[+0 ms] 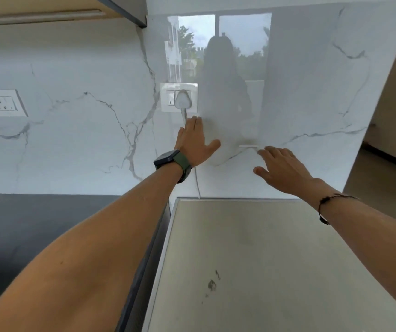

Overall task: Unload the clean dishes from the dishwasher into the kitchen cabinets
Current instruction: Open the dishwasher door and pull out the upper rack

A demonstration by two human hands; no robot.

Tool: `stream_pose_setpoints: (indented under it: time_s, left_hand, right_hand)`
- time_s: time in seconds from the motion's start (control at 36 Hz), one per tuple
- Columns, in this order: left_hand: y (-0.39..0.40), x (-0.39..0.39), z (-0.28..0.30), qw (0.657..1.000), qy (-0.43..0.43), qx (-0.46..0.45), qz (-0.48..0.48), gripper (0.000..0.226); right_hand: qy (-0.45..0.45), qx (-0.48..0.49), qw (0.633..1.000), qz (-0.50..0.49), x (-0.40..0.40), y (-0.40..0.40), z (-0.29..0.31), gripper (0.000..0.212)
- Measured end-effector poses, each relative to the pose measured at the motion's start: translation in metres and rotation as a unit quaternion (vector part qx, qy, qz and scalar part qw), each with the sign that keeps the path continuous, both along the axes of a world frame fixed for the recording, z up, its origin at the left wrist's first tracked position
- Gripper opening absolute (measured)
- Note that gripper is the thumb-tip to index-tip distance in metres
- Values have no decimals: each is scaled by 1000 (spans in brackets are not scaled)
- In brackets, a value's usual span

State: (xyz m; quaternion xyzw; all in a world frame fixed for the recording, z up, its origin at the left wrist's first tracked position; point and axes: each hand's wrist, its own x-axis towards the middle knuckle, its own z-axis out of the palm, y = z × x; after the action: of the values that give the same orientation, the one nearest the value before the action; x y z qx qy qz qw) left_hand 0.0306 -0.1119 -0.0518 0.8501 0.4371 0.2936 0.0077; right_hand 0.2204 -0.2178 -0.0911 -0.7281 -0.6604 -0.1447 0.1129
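Note:
Both my arms reach forward over a grey metal top [252,248] that looks like the top of an appliance. My left hand [195,140], with a dark watch on its wrist, is held out with straight fingers close to the glossy white marble wall [312,104], just below a wall socket. My right hand [280,167] is spread with relaxed fingers near the same wall, lower and to the right. Neither hand holds anything. No dishes and no open dishwasher rack are in view.
A white plug [182,100] sits in the wall socket [179,97], and its cable [197,180] runs down behind the metal top. A second socket [5,103] is on the left wall. A dark countertop [36,224] lies at the left. A cabinet underside [48,10] hangs at upper left.

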Motion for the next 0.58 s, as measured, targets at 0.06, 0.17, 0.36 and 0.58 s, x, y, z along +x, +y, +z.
stream_pose_setpoints:
  time_s: [0.06, 0.17, 0.36, 0.58]
  left_hand:
    - [-36, -1, -8, 1000, 7, -13, -2, 75]
    - [-108, -2, -26, 999, 13, -40, 7, 76]
    - [-223, -3, -65, 996, 38, -82, 23, 73]
    - [-305, -9, -107, 987, 46, -151, 27, 73]
  right_hand:
    - [3, -6, 1000, -2, 1, -24, -8, 53]
    - [7, -10, 1000, 12, 1, -79, -28, 54]
    - [5, -34, 999, 33, 3, -172, -62, 55]
    - [35, -72, 997, 21, -6, -255, -98, 57]
